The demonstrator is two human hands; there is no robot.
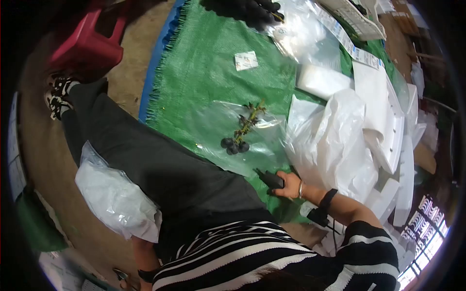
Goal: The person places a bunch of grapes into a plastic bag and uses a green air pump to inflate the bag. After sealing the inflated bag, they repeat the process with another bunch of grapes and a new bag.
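My left hand is hidden behind a white bundle in clear plastic [116,199]; the left forearm ends at its lower edge, beside my dark trousers. My right hand [290,185], with a bracelet at the wrist, is closed around a dark tool with a narrow tip [270,179]; its exact kind I cannot tell. The tip points towards a grape stem [248,121] that carries a few dark grapes [234,145] at one end. This stem lies on a clear plastic sheet [211,126] over the green tarp [204,72].
Dark grape bunches [250,12] lie at the far edge beside clear plastic bags [298,31]. A crumpled white bag [335,140] and white foam boxes [376,102] fill the right side. A small white packet [246,60] rests on the tarp. A red stool [90,46] stands upper left.
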